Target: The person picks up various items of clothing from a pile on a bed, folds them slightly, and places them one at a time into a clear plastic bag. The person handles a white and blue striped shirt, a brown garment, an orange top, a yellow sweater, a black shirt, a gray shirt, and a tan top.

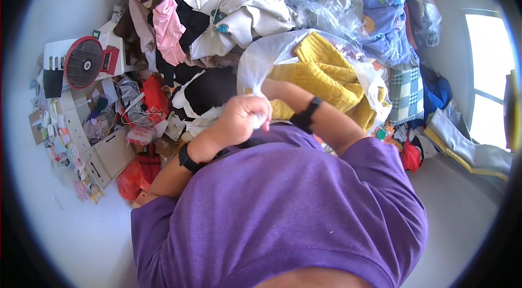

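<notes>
A clear plastic bag (254, 65) lies in front of me with a yellow knitted sweater (326, 84) bunched in its mouth and showing over its rim. My left hand (244, 118) is closed in a fist round a gathered twist of the bag, close to my chest. Just beyond it, my right hand (273, 90) reaches across to the bag's left side, beside the sweater. Its fingers are hidden by the plastic and the left hand, so their grip does not show.
Heaped clothes spread beyond the bag, among them a white garment (244, 16), a pink cloth (169, 29) and a bagged blue garment (383, 29). A round dark fan (84, 62) stands at left above a box (111, 157). A red bag (133, 176) sits nearby.
</notes>
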Available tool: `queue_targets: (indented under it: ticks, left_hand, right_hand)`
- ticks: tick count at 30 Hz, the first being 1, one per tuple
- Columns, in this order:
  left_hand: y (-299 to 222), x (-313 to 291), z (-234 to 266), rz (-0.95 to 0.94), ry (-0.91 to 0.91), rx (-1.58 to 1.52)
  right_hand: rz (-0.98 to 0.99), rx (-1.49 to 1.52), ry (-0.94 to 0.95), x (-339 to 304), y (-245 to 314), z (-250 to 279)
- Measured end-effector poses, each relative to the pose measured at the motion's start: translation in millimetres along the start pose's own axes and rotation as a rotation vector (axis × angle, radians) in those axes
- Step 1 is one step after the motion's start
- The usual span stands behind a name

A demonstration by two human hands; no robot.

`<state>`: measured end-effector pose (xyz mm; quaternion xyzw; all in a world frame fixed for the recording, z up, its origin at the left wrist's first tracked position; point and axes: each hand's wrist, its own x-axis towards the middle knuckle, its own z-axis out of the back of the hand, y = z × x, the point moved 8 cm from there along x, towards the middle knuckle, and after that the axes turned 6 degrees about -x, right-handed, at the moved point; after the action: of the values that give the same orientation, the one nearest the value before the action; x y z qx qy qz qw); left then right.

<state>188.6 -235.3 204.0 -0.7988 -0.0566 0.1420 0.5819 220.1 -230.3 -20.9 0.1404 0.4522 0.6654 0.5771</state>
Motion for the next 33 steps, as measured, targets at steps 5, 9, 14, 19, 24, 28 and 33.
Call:
queue_targets:
  ticks: [5, 9, 14, 19, 24, 28, 33]
  left_hand:
    - [12, -16, -8, 0.198, 0.005, -0.138]
    - [5, -9, -10, 0.229, 0.013, -0.261]
    - [-21, 6, 17, -0.05, -0.207, -0.489]
    - [-8, 2, -24, 0.157, 0.111, -0.294]
    - [-13, -16, -25, 0.131, 0.235, -0.155]
    - [-17, -25, -9, 0.08, 0.152, -0.203]
    - [-15, -30, 3, 0.08, 0.145, -0.163]
  right_hand:
    - [-0.974, -0.104, -0.557, -154, -76, 166]
    - [-1.096, -0.026, -0.742, -201, -159, 165]
    - [-0.387, 0.002, -0.23, -143, -31, 120]
    - [-0.279, -0.205, -0.123, -84, -31, 71]
    - [-0.443, -0.818, -0.398, -84, -71, 196]
    - [-0.533, -0.515, -0.407, -121, -80, 201]
    - [-0.526, -0.049, 0.049, -151, 34, 114]
